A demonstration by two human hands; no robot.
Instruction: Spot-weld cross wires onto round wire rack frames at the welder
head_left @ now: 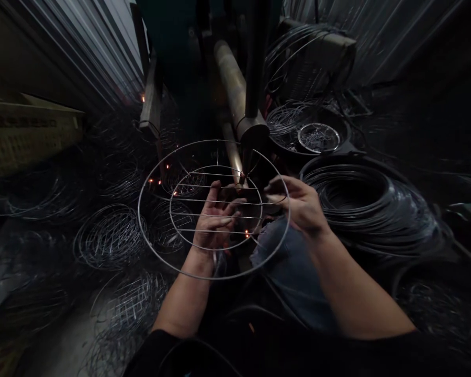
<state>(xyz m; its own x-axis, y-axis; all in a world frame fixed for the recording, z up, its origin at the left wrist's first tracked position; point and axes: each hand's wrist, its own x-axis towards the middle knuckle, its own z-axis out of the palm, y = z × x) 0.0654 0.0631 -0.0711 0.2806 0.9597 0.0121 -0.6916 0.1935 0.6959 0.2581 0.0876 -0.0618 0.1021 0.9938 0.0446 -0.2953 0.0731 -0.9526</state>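
Observation:
A round wire rack [200, 214], with an outer ring, a smaller inner ring and several parallel cross wires, lies level in front of me. Its far part is at the tip of a spot-welding machine's electrode [237, 170], where the metal parts meet. Beneath the rack, my left hand [215, 220] is palm up with its fingers spread, seen through the wires. My right hand [302, 204] is at the rack's right side, its thumb and fingers pinched between the two rings; the exact contact is dark. Small orange sparks glow around the rack.
A large coil of wire [349, 193] stands at the right. Behind it, a tray [349, 136] carries loose wire and a round dish [318, 139] of small metal pieces. Finished-looking wire racks [110, 235] pile up at the left, near a yellow crate [31, 136].

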